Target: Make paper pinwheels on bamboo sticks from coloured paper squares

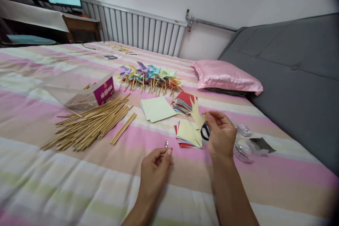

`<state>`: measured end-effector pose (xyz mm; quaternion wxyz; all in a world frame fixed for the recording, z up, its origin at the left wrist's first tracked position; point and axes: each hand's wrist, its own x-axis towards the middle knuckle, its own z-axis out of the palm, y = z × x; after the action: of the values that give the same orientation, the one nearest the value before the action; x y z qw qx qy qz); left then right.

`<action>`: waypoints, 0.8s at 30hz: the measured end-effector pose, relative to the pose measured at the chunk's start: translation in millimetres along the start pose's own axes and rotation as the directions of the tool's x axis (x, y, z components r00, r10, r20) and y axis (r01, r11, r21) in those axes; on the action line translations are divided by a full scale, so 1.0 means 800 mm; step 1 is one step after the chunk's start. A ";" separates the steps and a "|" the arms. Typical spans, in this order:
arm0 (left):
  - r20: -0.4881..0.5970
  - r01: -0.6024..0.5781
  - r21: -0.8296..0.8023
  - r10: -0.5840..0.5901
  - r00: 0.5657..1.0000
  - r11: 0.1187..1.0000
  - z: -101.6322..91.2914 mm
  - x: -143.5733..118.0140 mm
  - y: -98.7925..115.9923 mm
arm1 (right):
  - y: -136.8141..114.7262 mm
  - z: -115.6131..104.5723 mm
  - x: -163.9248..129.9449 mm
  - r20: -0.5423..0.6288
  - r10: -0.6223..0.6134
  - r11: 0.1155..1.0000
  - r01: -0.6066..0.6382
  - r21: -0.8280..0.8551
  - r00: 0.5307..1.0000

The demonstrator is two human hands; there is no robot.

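Observation:
Between the thumb and forefinger of my left hand (156, 166), low over the bed, a small shiny silver piece (166, 143) pokes up; its kind is too small to tell. My right hand (221, 132) is closed in a pinch on a pale yellow paper square with slits cut in it (196, 113), held upright. Under that paper lies a stack of yellow, red and other coloured squares (187, 134). Dark scissor handles (205, 131) show beside the right fingers, their blades hidden. Behind are a stack topped with red paper (182, 103) and a pale green stack (158, 108).
Many thin wooden sticks (92, 125) lie left, before a clear plastic box (79, 90). Finished paper pinwheels (149, 74) are heaped further back. A round clear container (246, 150) and small white box (244, 130) sit right, near a pink pillow (229, 76) and grey headboard (291, 63).

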<state>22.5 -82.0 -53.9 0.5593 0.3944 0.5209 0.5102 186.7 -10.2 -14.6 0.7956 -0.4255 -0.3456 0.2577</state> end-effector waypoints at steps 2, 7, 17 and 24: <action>0.062 0.092 -0.242 -0.079 0.995 0.966 0.000 -0.001 0.008 | -0.016 0.005 -0.013 0.177 -0.074 0.997 0.075 0.003 0.981; 0.379 0.352 -0.802 -0.045 0.924 0.482 -0.014 0.004 0.029 | -0.043 0.024 -0.056 0.804 0.004 0.978 0.165 -0.127 0.594; 0.365 0.331 -0.906 0.090 0.927 0.263 -0.042 0.012 0.027 | -0.049 0.034 -0.071 0.949 0.192 0.891 0.362 -0.274 0.249; 0.405 0.363 -0.897 0.141 0.903 0.252 -0.029 0.002 0.016 | -0.031 0.054 -0.119 0.895 -0.154 0.627 0.742 -0.239 0.418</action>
<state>-2.3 -80.3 -45.5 0.8115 0.0297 0.0006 0.5835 96.5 -68.1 -7.5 0.3985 -0.3705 -0.8372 0.0541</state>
